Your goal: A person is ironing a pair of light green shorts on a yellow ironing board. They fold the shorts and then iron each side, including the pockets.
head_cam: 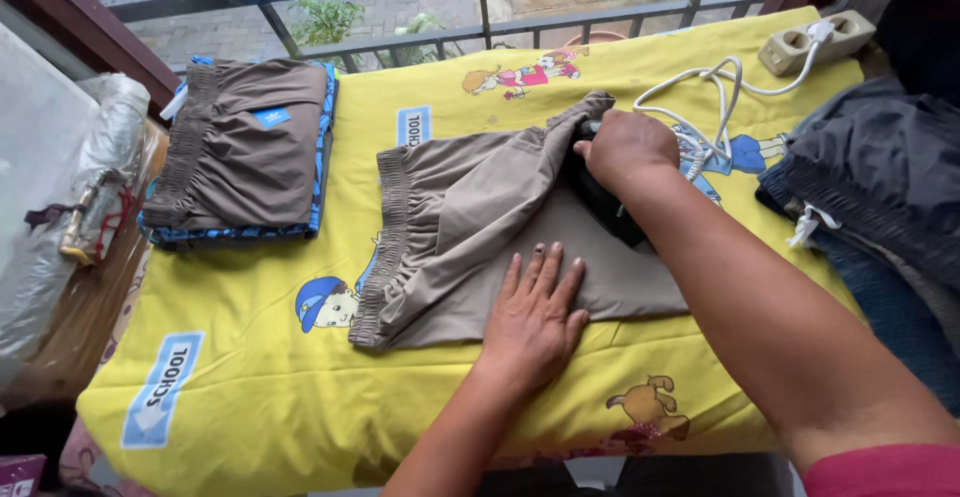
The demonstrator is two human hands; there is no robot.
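Observation:
A pair of grey-brown shorts [460, 227] with an elastic waistband lies spread on a yellow cartoon-print sheet [260, 377] that covers the table. My left hand [533, 315] presses flat on the lower leg of the shorts, fingers apart. My right hand [628, 147] grips the handle of a dark clothes iron [605, 205] resting on the shorts' upper right part; the iron is mostly hidden under my hand and forearm. A fold of fabric is lifted beside the iron.
A folded stack topped by brown shorts [245, 142] sits at the back left. The iron's white cord [715, 87] runs to a beige power strip [815, 42]. Dark clothes [880, 172] are piled at right. A plastic bag [55, 207] lies left; a railing [480, 27] stands behind.

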